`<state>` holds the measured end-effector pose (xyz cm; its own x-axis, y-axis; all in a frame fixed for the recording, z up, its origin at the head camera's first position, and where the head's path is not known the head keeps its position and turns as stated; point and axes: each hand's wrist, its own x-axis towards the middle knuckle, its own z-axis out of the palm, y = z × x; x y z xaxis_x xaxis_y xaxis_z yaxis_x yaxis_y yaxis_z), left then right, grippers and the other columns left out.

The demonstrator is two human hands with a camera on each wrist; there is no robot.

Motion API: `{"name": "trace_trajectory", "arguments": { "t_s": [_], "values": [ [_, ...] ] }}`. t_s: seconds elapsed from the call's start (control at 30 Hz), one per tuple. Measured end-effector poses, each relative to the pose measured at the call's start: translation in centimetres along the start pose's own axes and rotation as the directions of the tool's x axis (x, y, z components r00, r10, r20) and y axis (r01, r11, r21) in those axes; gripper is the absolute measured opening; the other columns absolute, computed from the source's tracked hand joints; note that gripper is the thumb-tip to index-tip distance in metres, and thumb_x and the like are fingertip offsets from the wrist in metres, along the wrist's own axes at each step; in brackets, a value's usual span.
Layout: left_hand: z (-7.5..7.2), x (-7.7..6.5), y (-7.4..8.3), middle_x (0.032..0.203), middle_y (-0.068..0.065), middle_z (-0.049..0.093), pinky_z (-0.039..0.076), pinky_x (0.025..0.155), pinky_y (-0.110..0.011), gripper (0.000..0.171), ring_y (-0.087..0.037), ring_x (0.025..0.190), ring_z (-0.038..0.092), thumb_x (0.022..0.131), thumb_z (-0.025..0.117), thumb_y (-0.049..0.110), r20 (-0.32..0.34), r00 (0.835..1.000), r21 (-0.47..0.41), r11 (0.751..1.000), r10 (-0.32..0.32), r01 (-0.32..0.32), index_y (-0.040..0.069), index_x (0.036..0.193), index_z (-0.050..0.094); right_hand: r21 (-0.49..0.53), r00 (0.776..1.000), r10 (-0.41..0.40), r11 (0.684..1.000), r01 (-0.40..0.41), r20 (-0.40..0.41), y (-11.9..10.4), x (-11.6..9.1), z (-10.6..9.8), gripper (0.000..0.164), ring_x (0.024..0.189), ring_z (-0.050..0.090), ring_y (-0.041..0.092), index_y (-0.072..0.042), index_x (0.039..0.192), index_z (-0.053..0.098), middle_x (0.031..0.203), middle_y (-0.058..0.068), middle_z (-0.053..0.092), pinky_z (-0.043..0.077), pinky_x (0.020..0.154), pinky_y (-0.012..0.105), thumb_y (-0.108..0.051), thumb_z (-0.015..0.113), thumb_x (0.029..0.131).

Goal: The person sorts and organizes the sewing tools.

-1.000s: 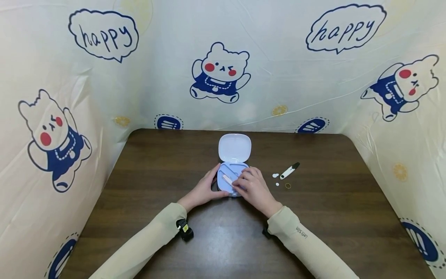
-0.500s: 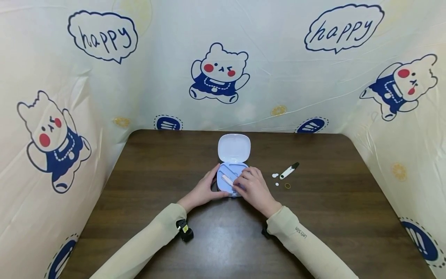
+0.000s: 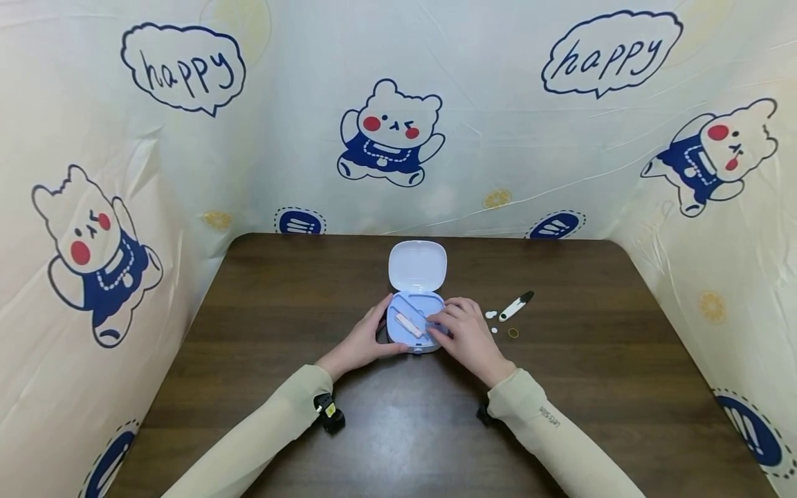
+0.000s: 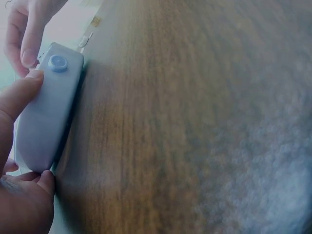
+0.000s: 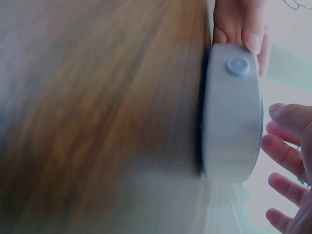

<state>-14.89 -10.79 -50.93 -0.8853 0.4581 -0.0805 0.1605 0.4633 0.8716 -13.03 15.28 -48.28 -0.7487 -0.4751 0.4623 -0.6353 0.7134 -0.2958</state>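
A light-blue hinged case stands on the table with its lid up. My left hand grips the case at its left side and front corner; the left wrist view shows the thumb on the front wall near the round latch button. Inside the tray lies a small white strip-like piece, its kind too small to tell. Over the right part of the case is my right hand. In the right wrist view its fingers are spread and loosely bent, with nothing between them.
To the right on the brown table lie a slim white tool with a black end, small white round pieces and a thin gold-coloured ring. A printed cloth encloses the table's back and sides.
My right hand has let go of the white strip and drawn back a little to the right. The strip now lies in the tray, more of it in sight. The left hand keeps its hold.
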Motion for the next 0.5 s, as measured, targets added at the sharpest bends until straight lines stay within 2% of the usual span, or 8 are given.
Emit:
{"name": "trace_trajectory", "arguments": {
  "t_s": [0.3, 0.5],
  "values": [
    [0.0, 0.0, 0.2, 0.171, -0.016, 0.021, 0.034, 0.123, -0.043, 0.113, -0.029, 0.154, 0.03, 0.087, 0.087, 0.034, 0.008, 1.0, -0.006, 1.0, -0.005, 0.005, 0.011, 0.168, 0.013, 0.064, 0.998, 0.047, 0.997, -0.044, -0.04, 1.6, -1.2, -1.2, 0.018, 0.115, 0.06, 0.034, -0.01, 0.105, 0.081, 0.102, 0.004, 0.076, 0.044, 0.104, 0.056, -0.016, 0.085, 0.088],
    [0.0, 0.0, 0.2, 0.171, -0.015, 0.02, 0.033, 0.123, -0.043, 0.114, -0.028, 0.155, 0.029, 0.087, 0.088, 0.035, 0.01, 1.0, -0.011, 1.0, -0.013, 0.013, 0.013, 0.169, 0.012, 0.067, 0.996, 0.074, 0.995, -0.072, -0.043, 2.5, -2.1, -2.1, 0.017, 0.116, 0.059, 0.035, -0.01, 0.105, 0.081, 0.1, 0.005, 0.076, 0.043, 0.105, 0.056, -0.014, 0.085, 0.088]
  ]
}}
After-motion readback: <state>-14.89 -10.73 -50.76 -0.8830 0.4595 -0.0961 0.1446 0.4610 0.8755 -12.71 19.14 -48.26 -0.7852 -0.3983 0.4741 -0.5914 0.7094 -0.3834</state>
